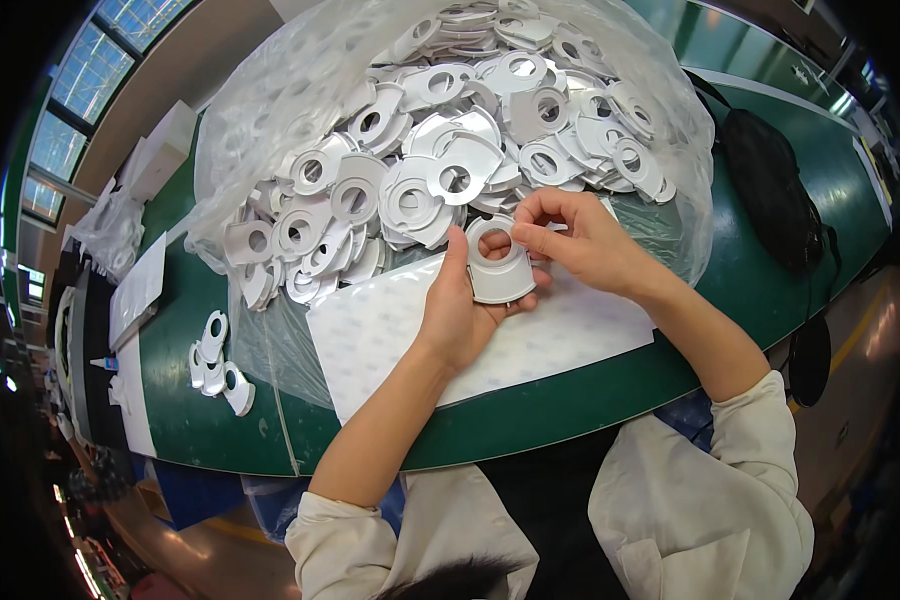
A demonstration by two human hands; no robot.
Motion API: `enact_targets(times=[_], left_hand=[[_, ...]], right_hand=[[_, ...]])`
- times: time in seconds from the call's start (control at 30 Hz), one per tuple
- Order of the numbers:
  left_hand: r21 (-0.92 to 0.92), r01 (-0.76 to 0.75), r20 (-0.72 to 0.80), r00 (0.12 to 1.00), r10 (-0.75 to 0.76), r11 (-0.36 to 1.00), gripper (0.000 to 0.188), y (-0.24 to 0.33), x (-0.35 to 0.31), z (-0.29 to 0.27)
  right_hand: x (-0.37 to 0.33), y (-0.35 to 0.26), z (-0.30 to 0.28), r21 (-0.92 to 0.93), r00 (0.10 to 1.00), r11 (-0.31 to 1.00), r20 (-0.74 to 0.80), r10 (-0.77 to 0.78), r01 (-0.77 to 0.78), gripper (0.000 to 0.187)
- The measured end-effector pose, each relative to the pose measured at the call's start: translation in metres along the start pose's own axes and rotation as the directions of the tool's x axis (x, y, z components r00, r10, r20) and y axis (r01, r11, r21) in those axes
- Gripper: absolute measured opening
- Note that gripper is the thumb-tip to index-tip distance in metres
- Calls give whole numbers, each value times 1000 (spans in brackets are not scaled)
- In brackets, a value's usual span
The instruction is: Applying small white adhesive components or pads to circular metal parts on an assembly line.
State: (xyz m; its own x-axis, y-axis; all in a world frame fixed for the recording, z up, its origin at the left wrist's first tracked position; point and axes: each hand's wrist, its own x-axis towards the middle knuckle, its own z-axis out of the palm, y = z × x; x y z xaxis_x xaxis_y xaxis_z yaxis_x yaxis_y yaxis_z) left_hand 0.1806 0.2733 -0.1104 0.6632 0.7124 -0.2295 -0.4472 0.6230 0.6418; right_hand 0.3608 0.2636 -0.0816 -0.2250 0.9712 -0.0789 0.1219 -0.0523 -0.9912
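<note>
Head: clear bag (pixel 255 110), heaped with silver ring plates (pixel 470 160), toward table (pixel 570 405)'s far edge. Left hand (pixel 458 310) clasps 1 loose plate (pixel 500 282) nearer the front edge; right hand (pixel 585 240) fingertips bunched at its rim, can't tell if pinching.

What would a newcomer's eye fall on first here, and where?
The heap of pale, holed parts in clear plastic, at the table's far middle. Nearer, the left hand holds one part above a white sheet, the right hand at its rim. A few similar parts lie apart at left.
</note>
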Motion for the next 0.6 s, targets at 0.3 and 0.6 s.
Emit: enact_targets(times=[0.3, 0.6], left_hand=[[4, -8, -1, 1000, 8, 1000, 61, 0, -1, 0], [8, -5, -15, 1000, 5, 1000, 62, 0, 0, 1]], right_hand=[[-1, 1, 0, 12, 1000, 1000, 0, -4, 4, 14], [-2, 0, 1, 36, 1000, 999, 2, 10, -10, 14]])
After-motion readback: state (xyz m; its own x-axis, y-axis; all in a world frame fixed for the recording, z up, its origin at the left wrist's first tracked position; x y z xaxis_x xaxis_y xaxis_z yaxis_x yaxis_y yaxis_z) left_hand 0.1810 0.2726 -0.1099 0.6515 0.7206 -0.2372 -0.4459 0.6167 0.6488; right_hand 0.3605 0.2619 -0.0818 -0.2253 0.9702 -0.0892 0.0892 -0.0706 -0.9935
